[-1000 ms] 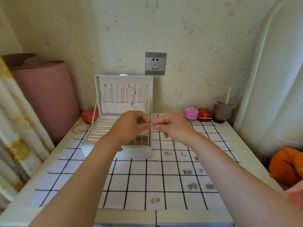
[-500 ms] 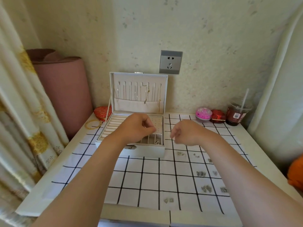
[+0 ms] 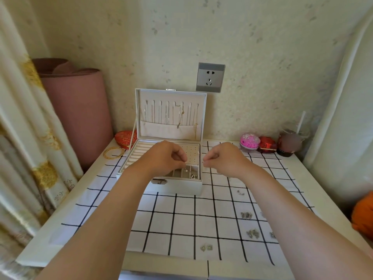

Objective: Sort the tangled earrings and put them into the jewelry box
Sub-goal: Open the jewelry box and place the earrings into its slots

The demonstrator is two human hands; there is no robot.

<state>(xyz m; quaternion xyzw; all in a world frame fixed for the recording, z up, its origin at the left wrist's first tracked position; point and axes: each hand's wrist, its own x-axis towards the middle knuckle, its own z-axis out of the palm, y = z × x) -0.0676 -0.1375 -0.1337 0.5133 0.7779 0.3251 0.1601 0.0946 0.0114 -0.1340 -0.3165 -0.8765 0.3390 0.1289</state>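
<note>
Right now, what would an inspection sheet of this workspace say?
Surface: table, grid cloth.
Job's things: box open, lid upright; earrings loose on cloth, right side.
Clutter: bangles, red heart case, pink tin, red tin, cup with straw.
Hands: left hand over box, right hand beside it, each pinching something tiny, likely an earring.
Cables: nothing seen.
Surroundings: socket, rolled mat, curtain.

Corner of a lived-in home room. Floral wallpaper and a wall socket (image 3: 210,77) fill the upper centre, with a patterned curtain (image 3: 24,138) at left. Below, a small white table (image 3: 161,263) holds an open jewelry box (image 3: 171,118), with a drink cup (image 3: 289,144) at right.
</note>
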